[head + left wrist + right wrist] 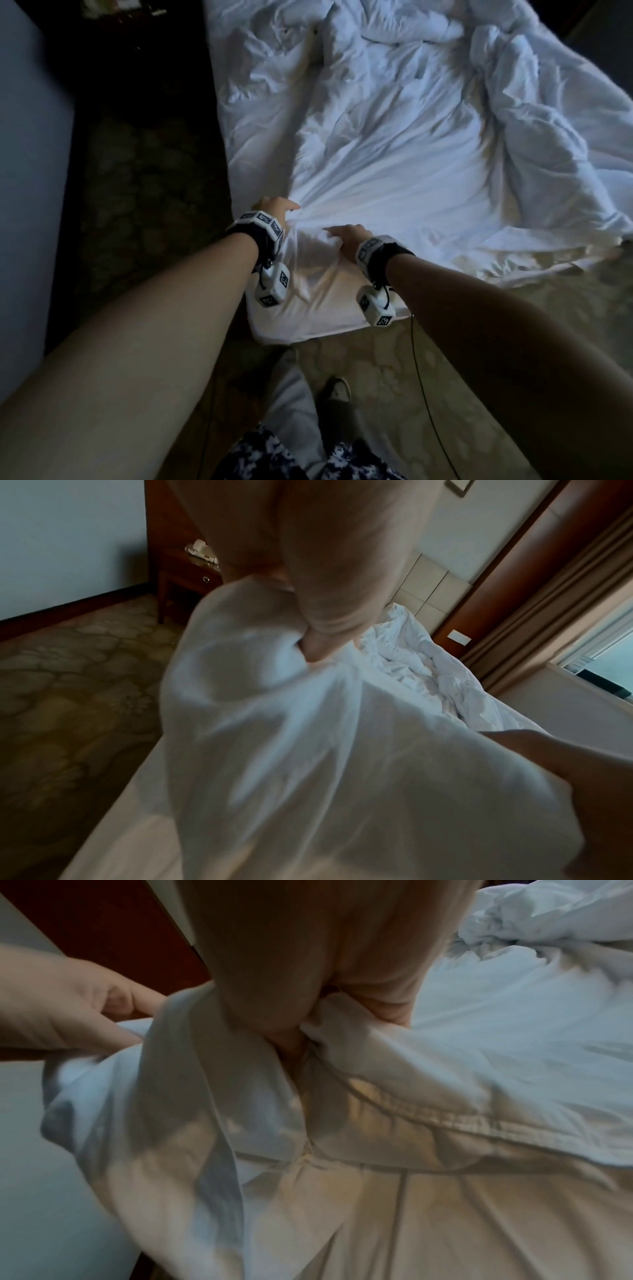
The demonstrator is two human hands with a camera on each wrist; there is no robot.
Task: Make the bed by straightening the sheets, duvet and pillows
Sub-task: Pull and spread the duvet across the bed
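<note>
We stand on a dim, flower-patterned carpet [150, 212] at the foot corner of a bed, with a pale wall [30, 164] to our left and a dark wooden nightstand [186, 574] further along it, carrying a light-coloured telephone [202, 549]. Brown curtains [555, 593] hang beside a bright window on the far side of the room.

The white, creased cotton sheet [383, 150] covers the mattress, and its near corner is gathered up between our two hands. Our left hand [274, 207] sits at the left edge of the bed, fingers curled tight round a bunch of the sheet; the left wrist view shows the cloth squeezed into the fist and fanning out below it. Our right hand [347, 236] lies just beside it, slightly nearer to us, and it too clenches the cloth: in the right wrist view the fingers [377, 993] close over a fold whose stitched hem runs off to the right. Folds radiate from both grips up the bed.

The rumpled white duvet [534, 113] is heaped along the right side and the head of the bed, spilling over the right edge toward the floor. We cannot make out any pillow for sure among the folds at the head.

Both wrists wear black straps with white marker blocks [272, 286]. A thin black cable [423, 383] trails down from the right one.
</note>
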